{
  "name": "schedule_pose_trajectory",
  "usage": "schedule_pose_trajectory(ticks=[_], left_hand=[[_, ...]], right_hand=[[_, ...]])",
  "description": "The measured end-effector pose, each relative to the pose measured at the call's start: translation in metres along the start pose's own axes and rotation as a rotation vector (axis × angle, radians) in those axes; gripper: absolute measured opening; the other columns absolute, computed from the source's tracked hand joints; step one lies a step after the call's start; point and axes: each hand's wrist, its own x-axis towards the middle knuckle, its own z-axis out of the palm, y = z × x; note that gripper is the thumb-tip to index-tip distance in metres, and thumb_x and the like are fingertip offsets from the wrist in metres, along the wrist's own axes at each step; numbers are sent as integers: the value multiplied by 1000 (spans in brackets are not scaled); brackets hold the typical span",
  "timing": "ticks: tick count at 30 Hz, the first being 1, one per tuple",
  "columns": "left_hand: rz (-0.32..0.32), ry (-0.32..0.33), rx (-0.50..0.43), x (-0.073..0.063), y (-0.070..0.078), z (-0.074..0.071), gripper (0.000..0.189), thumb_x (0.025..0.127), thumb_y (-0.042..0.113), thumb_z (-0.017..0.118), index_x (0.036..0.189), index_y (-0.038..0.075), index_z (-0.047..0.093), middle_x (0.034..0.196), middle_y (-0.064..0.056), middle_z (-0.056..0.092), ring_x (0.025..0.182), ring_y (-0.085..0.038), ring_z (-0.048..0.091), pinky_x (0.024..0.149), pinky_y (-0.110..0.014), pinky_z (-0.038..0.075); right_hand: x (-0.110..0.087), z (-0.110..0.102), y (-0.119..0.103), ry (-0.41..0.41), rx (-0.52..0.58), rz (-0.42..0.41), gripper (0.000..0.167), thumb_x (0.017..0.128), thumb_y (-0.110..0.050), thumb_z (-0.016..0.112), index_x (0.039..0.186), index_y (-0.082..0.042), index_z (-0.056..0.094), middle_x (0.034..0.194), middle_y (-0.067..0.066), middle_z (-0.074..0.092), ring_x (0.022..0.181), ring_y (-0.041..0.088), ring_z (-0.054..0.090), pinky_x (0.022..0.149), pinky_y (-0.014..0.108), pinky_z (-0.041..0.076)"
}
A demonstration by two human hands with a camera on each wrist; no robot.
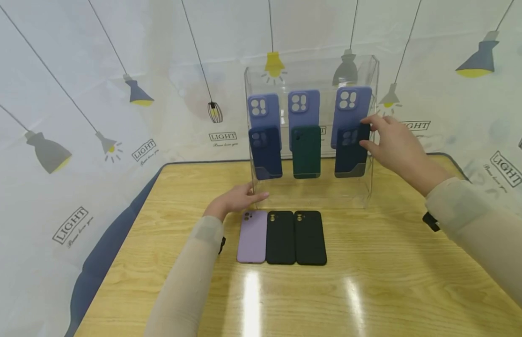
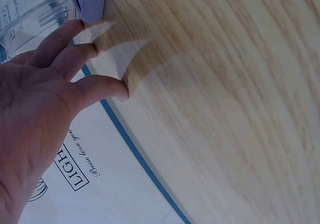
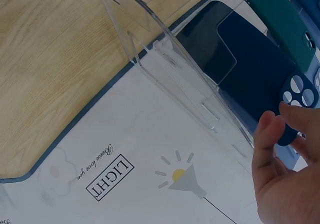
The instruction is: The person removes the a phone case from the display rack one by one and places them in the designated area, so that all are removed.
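At the right end of a clear acrylic stand point(image 1: 311, 199), my right hand point(image 1: 397, 145) pinches the upper corner of a dark blue phone case point(image 3: 262, 59). That case stands in the lower row, in front of a taller periwinkle case point(image 1: 359, 105). My left hand point(image 1: 237, 199) is at the stand's lower left edge, fingers extended and nothing held. Just in front of it lies a lilac phone case point(image 1: 252, 238), beside two black cases point(image 1: 281, 241) flat on the table. The left wrist view shows the left palm and spread fingers point(image 2: 107, 88).
The stand also bears a green case point(image 1: 306, 152), another dark blue case point(image 1: 267, 157) and two more periwinkle cases point(image 1: 305, 100). All rests on a wood-grain table point(image 1: 193, 187) with a blue edge. A sheet printed with lamps point(image 1: 138, 93) hangs close behind.
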Motion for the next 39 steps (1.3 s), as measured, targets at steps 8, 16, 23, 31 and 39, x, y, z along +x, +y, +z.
schedule_pose_trajectory(ticks=[8,16,23,31,39], left_hand=[[15,5,3,1,-3,1,112,94,86,48,174,17,10,169,-23,40,155,-39,44,126,-55,39],[-4,1,-8,0,-1,2,111,96,83,50,173,15,11,170,-23,38,157,-39,41,127,-56,38],[-2,-1,-13,0,0,1,110,96,83,50,173,15,11,170,-23,38,157,-39,41,128,-56,37],[-6,-6,-26,-3,1,2,111,95,84,50,173,16,11,170,-24,37,158,-39,40,128,-56,37],[-8,-2,-18,-3,2,2,110,96,83,50,173,13,12,170,-24,38,158,-40,40,128,-56,37]], right_hand=[[-4,11,-1,11,-28,-62,65,108,-20,63,164,-15,30,126,28,72,40,21,47,41,33,36],[-9,16,5,108,-42,-207,58,106,-7,61,158,-15,39,115,25,76,41,17,42,43,30,33],[-11,6,1,216,15,-263,54,105,-12,67,155,-15,47,111,22,77,54,17,61,45,28,36],[-19,-8,-9,233,159,-228,58,106,-16,68,158,-20,43,113,24,76,65,24,74,47,26,42],[-31,-3,-12,167,161,-232,59,104,-11,70,158,-19,47,109,23,78,61,18,70,46,27,40]])
